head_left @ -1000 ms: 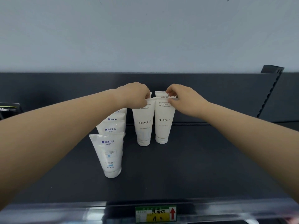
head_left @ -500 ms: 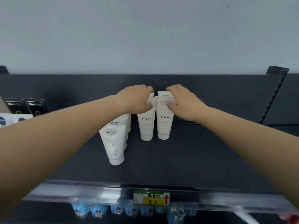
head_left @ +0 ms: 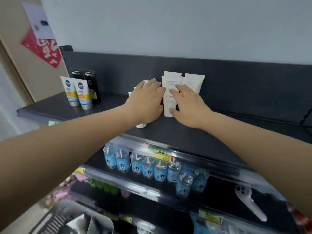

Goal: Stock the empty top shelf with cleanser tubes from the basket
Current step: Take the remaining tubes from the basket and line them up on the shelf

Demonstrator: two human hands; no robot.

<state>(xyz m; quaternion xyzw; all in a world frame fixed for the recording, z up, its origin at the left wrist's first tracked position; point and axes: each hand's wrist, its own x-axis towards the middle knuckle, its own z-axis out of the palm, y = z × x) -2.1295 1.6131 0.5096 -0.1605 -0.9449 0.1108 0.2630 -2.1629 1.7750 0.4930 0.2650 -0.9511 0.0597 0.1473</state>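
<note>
Two white cleanser tubes stand upright, cap down, near the back of the dark top shelf point(head_left: 202, 141): one point(head_left: 170, 85) in front of another, and one point(head_left: 194, 81) to their right. My right hand point(head_left: 187, 105) lies open over the front tube's lower half, fingers spread and touching it. My left hand point(head_left: 146, 102) is open just left of that tube and covers a row of white tubes; only one cap point(head_left: 141, 125) of that row shows below my palm. The dark basket point(head_left: 55, 220) is at the bottom left with white tubes point(head_left: 87, 222) inside, blurred.
Two blue-and-yellow face wash tubes point(head_left: 76, 92) and two black tubes point(head_left: 89, 83) stand at the shelf's left end. Below are several blue bottles point(head_left: 143, 166) behind a price label point(head_left: 162, 155). A white handle-like device point(head_left: 249, 203) lies on the lower shelf at right.
Both hands have let go of the tube tops and dropped lower with fingers spread. The view has pulled back and turned, showing the lower shelves and the basket.
</note>
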